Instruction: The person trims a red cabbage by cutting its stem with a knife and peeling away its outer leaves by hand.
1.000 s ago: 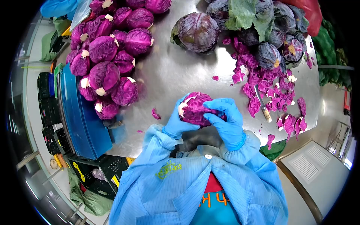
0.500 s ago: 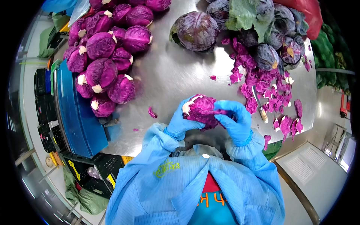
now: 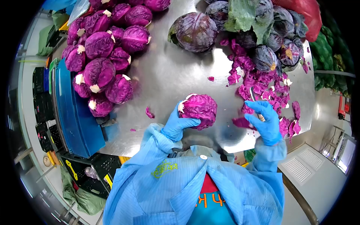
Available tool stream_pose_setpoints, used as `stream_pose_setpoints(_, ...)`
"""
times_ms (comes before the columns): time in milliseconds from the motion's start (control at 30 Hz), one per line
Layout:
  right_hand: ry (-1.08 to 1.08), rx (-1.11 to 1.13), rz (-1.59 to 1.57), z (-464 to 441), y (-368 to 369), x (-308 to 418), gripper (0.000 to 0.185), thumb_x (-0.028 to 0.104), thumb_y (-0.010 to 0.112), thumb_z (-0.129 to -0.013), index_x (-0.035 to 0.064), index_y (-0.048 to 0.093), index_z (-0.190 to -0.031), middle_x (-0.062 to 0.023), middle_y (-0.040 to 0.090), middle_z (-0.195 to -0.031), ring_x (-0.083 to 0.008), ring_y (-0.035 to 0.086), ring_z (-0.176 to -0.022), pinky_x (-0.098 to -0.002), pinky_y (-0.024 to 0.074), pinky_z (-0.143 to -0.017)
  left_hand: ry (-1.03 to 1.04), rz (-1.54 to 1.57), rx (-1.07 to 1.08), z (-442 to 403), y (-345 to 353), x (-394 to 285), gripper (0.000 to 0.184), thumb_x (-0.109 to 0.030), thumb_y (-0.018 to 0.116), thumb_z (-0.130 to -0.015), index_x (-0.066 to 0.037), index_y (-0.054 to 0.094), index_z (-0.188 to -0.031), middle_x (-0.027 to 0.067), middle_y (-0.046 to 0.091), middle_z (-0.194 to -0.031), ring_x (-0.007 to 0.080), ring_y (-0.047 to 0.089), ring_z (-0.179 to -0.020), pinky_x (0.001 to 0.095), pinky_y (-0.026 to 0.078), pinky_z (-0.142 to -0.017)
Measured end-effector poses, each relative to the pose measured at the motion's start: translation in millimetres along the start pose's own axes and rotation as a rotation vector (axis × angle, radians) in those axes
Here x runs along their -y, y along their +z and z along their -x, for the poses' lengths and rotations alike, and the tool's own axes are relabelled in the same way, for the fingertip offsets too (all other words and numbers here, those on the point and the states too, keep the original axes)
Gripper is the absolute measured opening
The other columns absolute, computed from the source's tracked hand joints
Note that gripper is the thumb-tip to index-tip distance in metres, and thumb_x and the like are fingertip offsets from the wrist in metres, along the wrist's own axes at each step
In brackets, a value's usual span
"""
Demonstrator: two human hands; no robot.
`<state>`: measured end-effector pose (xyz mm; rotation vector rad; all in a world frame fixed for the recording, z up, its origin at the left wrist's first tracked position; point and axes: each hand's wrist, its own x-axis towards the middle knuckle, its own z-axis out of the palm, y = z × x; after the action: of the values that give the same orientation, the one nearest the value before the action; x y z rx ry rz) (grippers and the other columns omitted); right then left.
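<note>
A peeled purple cabbage (image 3: 200,111) with a pale cut stem end is gripped by my gloved left hand (image 3: 175,123), its thumb across the lower side. My gloved right hand (image 3: 265,122) is to the right, thumb and fingers apart. Just beside its thumb is a blurred purple leaf piece (image 3: 242,122), apparently loose. The handle of a knife (image 3: 261,117) shows partly behind the right hand's fingers, close to a pile of torn leaves (image 3: 262,88).
Peeled cabbages (image 3: 99,73) are heaped at the left of the metal table (image 3: 168,75). Darker unpeeled cabbages (image 3: 197,32) lie at the back right by a red bag (image 3: 305,17). Blue bins (image 3: 80,120) and a black crate (image 3: 95,172) stand at the left.
My right hand has moved right, away from the cabbage, and its fingers have opened. A leaf piece has come off and is now beside it. My left hand still holds the cabbage.
</note>
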<state>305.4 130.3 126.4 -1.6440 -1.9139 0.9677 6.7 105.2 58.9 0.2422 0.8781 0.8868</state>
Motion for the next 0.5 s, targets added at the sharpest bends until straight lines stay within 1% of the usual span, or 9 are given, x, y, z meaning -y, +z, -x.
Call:
stream_pose_setpoints(33,0.129,-0.036,-0.306,0.0,12.4,16.8,0.046,0.003,0.081,-0.070,0.0074,0.069,-0.114,-0.0031,0.064,-0.105,-0.0147,0.057,-0.089,-0.0299,0.0483,-0.080,0.027,-0.030,-0.013,-0.5,0.7,3.4,0.086,0.002,0.087,-0.060,-0.004,0.045,-0.134,0.0094,0.058,-0.126,0.0214,0.058,-0.116,0.0382,0.050,-0.100)
stream_pose_setpoints(67,0.076,0.020,-0.552,-0.2,27.7,19.0,0.046,0.008,0.083,-0.070,0.0078,0.068,-0.114,-0.0030,0.063,-0.103,-0.0148,0.057,-0.088,-0.0298,0.0488,-0.081,0.056,-0.060,-0.029,0.0,0.9,9.5,0.086,0.001,0.087,-0.060,-0.004,0.045,-0.135,0.0094,0.058,-0.126,0.0212,0.059,-0.115,0.0379,0.050,-0.100)
stream_pose_setpoints(133,-0.192,0.097,-0.302,-14.0,43.3,44.2,0.041,0.011,0.085,-0.071,0.0067,0.068,-0.109,-0.0027,0.062,-0.099,-0.0142,0.058,-0.088,-0.0281,0.0486,-0.080,0.088,-0.102,-0.032,2.7,4.4,15.3,0.087,0.001,0.088,-0.060,-0.003,0.045,-0.135,0.0095,0.059,-0.125,0.0208,0.059,-0.114,0.0373,0.051,-0.099)
stream_pose_setpoints(200,-0.053,0.173,-0.474,-14.0,61.5,34.6,0.038,0.013,0.085,-0.071,0.0063,0.067,-0.105,-0.0032,0.061,-0.097,-0.0151,0.059,-0.087,-0.0284,0.0488,-0.079,0.099,-0.127,-0.001,7.1,12.4,12.0,0.088,0.000,0.088,-0.059,-0.002,0.045,-0.135,0.0097,0.059,-0.125,0.0202,0.059,-0.113,0.0367,0.052,-0.098)
stream_pose_setpoints(233,0.016,0.211,-0.556,-14.5,69.4,28.6,0.037,0.014,0.085,-0.071,0.0061,0.067,-0.102,-0.0035,0.061,-0.096,-0.0156,0.059,-0.087,-0.0286,0.0489,-0.079,0.044,-0.106,0.016,11.1,19.3,3.0,0.089,-0.001,0.089,-0.059,-0.001,0.044,-0.135,0.0100,0.059,-0.125,0.0196,0.059,-0.114,0.0357,0.054,-0.095)
stream_pose_setpoints(333,0.086,0.320,-0.648,-15.0,71.7,14.3,0.038,0.014,0.085,-0.072,0.0064,0.066,-0.103,-0.0055,0.062,-0.093,-0.0173,0.060,-0.086,-0.0298,0.0489,-0.077,0.071,-0.158,0.062,12.5,19.6,2.6,0.090,0.000,0.089,-0.058,-0.001,0.043,-0.135,0.0106,0.057,-0.127,0.0196,0.057,-0.116,0.0359,0.055,-0.094)
stream_pose_setpoints(367,-0.001,0.291,-0.561,-14.2,71.7,14.5,0.036,0.014,0.084,-0.072,0.0069,0.066,-0.103,-0.0057,0.062,-0.091,-0.0184,0.060,-0.084,-0.0303,0.0494,-0.075,0.090,-0.156,-0.010,10.7,9.8,18.5,0.091,0.001,0.089,-0.057,-0.001,0.042,-0.135,0.0110,0.056,-0.128,0.0200,0.057,-0.115,0.0358,0.054,-0.094)
stream_pose_setpoints(433,-0.177,0.232,-0.382,-14.6,70.7,15.2,0.034,0.015,0.082,-0.074,0.0079,0.066,-0.104,-0.0061,0.062,-0.087,-0.0206,0.061,-0.082,-0.0315,0.0503,-0.070,0.031,-0.130,-0.039,10.9,11.9,17.0,0.091,0.001,0.089,-0.057,-0.002,0.041,-0.134,0.0111,0.055,-0.128,0.0203,0.057,-0.115,0.0359,0.054,-0.095)
stream_pose_setpoints(500,-0.431,0.122,-0.051,-13.3,73.2,16.6,0.029,0.016,0.080,-0.076,0.0098,0.067,-0.102,-0.0058,0.063,-0.085,-0.0228,0.063,-0.078,-0.0333,0.0509,-0.064,0.008,-0.123,-0.073,9.6,10.7,19.7,0.087,0.003,0.087,-0.058,-0.001,0.043,-0.133,0.0111,0.057,-0.125,0.0202,0.059,-0.113,0.0357,0.053,-0.095)
